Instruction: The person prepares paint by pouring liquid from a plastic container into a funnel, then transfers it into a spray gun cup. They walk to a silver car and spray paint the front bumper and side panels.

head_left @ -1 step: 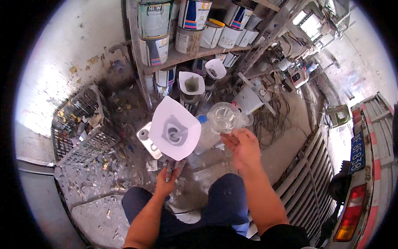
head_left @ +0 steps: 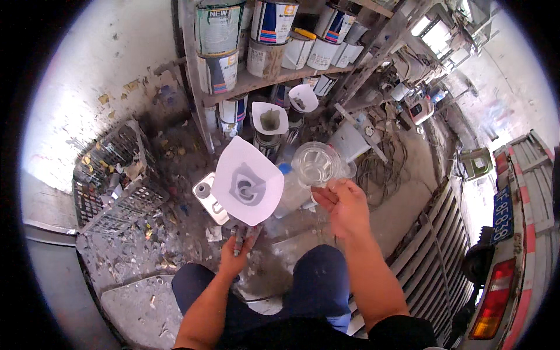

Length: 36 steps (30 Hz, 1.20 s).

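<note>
Left hand low, clamped on metal handle beneath white paper cone; right hand apart, outstretched higher, pinches clear cup at near side.

Head-worn fisheye, looking down past knees toward shelf.

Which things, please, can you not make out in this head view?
All in the head view:
- The metal part in the left hand: its upper end is hidden by the white paper cone.
- The white jug: the same cone covers its right side.
- The right hand: its own back hides part of its grip on the clear cup.
- The top row's middle can: the picture's upper edge cuts off its top.
</note>
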Available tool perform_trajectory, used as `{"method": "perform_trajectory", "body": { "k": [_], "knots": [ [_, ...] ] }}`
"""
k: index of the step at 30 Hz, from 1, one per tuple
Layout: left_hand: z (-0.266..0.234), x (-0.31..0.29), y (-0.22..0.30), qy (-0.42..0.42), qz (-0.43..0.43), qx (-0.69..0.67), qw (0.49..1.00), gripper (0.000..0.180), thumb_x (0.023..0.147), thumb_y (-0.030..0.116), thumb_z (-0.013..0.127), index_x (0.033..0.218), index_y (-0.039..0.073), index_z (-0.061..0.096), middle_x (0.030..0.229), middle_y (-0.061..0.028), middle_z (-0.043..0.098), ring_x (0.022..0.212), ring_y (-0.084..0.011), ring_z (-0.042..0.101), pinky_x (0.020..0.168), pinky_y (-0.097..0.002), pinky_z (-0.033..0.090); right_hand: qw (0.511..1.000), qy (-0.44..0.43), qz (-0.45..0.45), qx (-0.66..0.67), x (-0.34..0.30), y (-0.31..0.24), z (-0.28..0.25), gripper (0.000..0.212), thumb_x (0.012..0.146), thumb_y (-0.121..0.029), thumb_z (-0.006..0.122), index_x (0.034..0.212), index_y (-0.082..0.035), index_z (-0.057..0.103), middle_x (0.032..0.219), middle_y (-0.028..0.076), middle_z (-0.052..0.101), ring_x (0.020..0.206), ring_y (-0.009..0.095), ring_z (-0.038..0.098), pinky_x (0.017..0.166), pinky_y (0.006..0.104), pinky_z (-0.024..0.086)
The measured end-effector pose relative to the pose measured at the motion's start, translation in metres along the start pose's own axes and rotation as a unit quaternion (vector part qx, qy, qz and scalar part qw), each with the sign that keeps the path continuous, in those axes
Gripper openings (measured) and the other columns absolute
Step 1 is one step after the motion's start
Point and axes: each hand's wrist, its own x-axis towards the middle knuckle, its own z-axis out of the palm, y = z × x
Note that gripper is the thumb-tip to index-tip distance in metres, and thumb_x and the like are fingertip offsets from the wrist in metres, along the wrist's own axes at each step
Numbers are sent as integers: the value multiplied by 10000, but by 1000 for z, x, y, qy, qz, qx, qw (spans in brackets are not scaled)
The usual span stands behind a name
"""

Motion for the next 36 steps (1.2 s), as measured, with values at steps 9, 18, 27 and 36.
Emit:
{"method": "perform_trajectory", "body": {
  "k": [9, 18, 27, 36],
  "knots": [
    [1, 2, 6, -52, -3, -21, 998, 306, 829, 174, 687, 1076, 14, 601, 912, -86, 655, 830, -158, 589, 734, -314, 473, 993, -75, -24, -92, -24, -55, 32, 135, 864, -119, 568, 903, 9, 572, 891, 100, 620, 820, 197, 625, 778, 324, 527],
    [4, 2, 4, -55, 53, -38, 996, 210, 848, 138, 651, 1028, 34, 626, 845, -77, 673, 753, -140, 620, 700, -293, 477, 976, -81, -83, -186, -39, -61, 47, 109, 862, -102, 572, 849, 6, 586, 898, 58, 597, 820, 144, 588, 774, 298, 516],
    [2, -2, 20, -39, 65, 2, 997, 231, 861, 148, 644, 1064, 42, 619, 866, -67, 676, 783, -128, 618, 719, -283, 473, 944, -90, -157, -277, -31, -59, 47, 155, 805, -110, 590, 781, 42, 610, 1224, 226, 542, 1050, 246, 576, 842, 285, 436],
    [11, 6, -7, -59, 64, -68, 994, 193, 859, 164, 652, 988, 24, 621, 806, -74, 667, 743, -136, 611, 685, -293, 475, 909, -73, -232, -339, -29, -54, 49, 161, 793, -131, 612, 828, 27, 610, 1320, 304, 453, 1049, 262, 591, 862, 311, 437]
  ]
}}
